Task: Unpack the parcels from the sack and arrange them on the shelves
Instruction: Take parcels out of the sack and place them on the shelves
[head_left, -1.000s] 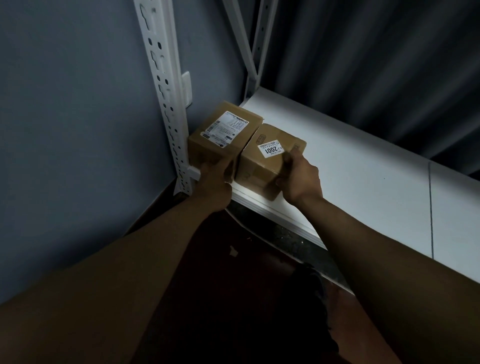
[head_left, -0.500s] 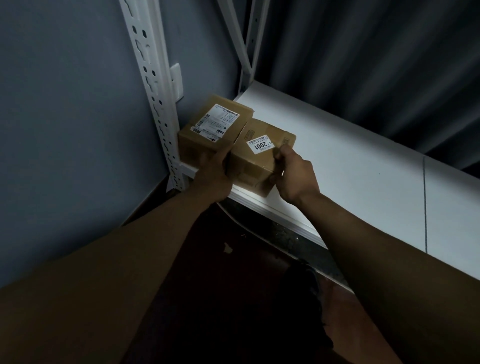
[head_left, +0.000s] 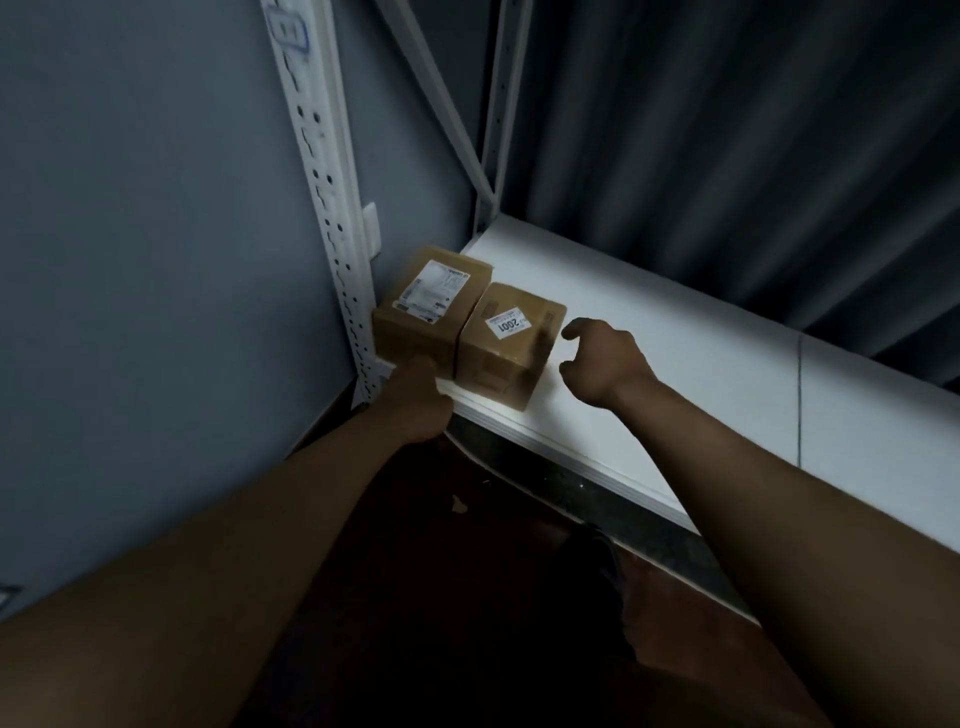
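Observation:
Two brown cardboard parcels stand side by side at the left end of the white shelf. The left parcel carries a large shipping label. The right parcel has a small white label reading 2001. My left hand is at the shelf's front edge and touches the lower front of the left parcel; it grips nothing. My right hand hovers just right of the 2001 parcel with its fingers loosely curled, clear of the parcel. No sack is in view.
A white perforated upright stands against the grey wall left of the parcels. A second upright with a diagonal brace is behind them. A dark curtain hangs behind the shelf. Below the shelf lies a dark floor.
My right hand has let go of the 2001 parcel and moved off to its right. My left hand has drawn back from between the parcels to the shelf's front edge.

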